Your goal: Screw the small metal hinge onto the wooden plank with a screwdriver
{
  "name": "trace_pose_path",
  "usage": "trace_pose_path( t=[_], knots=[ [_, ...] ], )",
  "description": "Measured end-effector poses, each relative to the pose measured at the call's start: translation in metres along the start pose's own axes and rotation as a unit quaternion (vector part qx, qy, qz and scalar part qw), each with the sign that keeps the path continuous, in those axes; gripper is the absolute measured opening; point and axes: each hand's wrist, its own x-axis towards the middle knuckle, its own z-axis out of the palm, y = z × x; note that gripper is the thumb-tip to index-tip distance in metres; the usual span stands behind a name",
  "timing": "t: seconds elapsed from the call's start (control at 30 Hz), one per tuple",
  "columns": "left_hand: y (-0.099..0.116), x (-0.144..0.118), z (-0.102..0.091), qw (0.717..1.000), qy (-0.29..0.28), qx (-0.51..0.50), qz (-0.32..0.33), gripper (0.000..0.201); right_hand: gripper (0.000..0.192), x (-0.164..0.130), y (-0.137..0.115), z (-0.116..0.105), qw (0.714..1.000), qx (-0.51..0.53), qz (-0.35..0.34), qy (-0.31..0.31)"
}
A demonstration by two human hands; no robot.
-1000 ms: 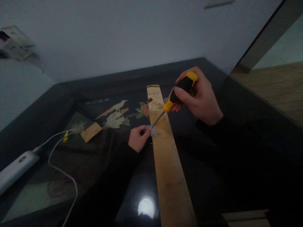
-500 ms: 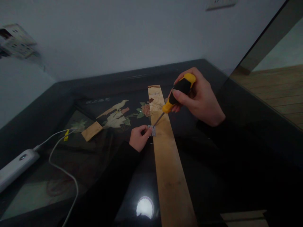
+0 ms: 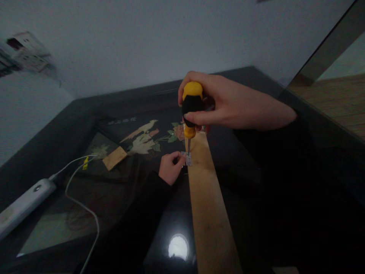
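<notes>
Currently, I read the right hand [image 3: 218,101] as curled around the handle of a yellow-and-black screwdriver [image 3: 192,110], thumb laid along the near side of the grip and no gap left in the grasp. Left hand [image 3: 171,167]: mostly closed, thumb and forefinger pinching the left side of a small metal plate [image 3: 188,159].

Key relation: the plate lies to the near side of the right hand and a little left, directly below the screwdriver's shaft. From the left hand it is just to the right, at the fingertips, so that hand is the nearer one. The screwdriver's long axis stands close to upright, handle on top, tip pointing down at the plate's far part (whether it sits in a screw head, I cannot tell at this resolution).

The plate rests at the left edge of a long wooden board [image 3: 212,217], whose long axis runs near to far, its near end swung slightly right. All this lies on a dark, glossy table [image 3: 161,232].

Farther out, left: a small wood block [image 3: 115,158], set aslant; then a yellow tag [image 3: 85,163], a white cable [image 3: 91,211] and a power strip [image 3: 27,203].
</notes>
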Motion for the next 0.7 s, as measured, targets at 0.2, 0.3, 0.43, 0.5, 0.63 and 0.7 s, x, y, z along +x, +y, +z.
trace_pose_path(
  t=[0.2, 0.3, 0.43, 0.5, 0.63, 0.7],
  knots=[
    [0.002, 0.0, 0.0, 1.0, -0.005, -0.005, -0.016, 0.036, 0.02, -0.006, 0.006, -0.006, 0.998, 0.05, -0.012, -0.039],
    [0.002, 0.0, -0.001, 1.0, -0.002, -0.007, -0.014, 0.036, 0.019, -0.006, 0.008, -0.006, 0.996, 0.067, -0.023, -0.055],
    [0.002, 0.0, -0.001, 1.0, -0.003, -0.005, -0.012, 0.036, 0.018, -0.006, 0.012, -0.005, 0.993, 0.085, -0.034, -0.072],
    [0.002, 0.0, -0.001, 1.0, -0.003, -0.005, -0.009, 0.035, 0.017, -0.006, 0.013, -0.004, 0.992, 0.092, -0.034, -0.077],
    [0.003, -0.001, -0.001, 1.0, -0.001, -0.006, -0.005, 0.035, 0.017, -0.004, 0.012, 0.0, 0.992, 0.104, -0.035, -0.064],
    [0.003, -0.001, -0.001, 1.0, -0.001, -0.006, -0.005, 0.035, 0.024, -0.002, 0.007, 0.004, 0.995, 0.091, -0.03, -0.028]
  ],
)
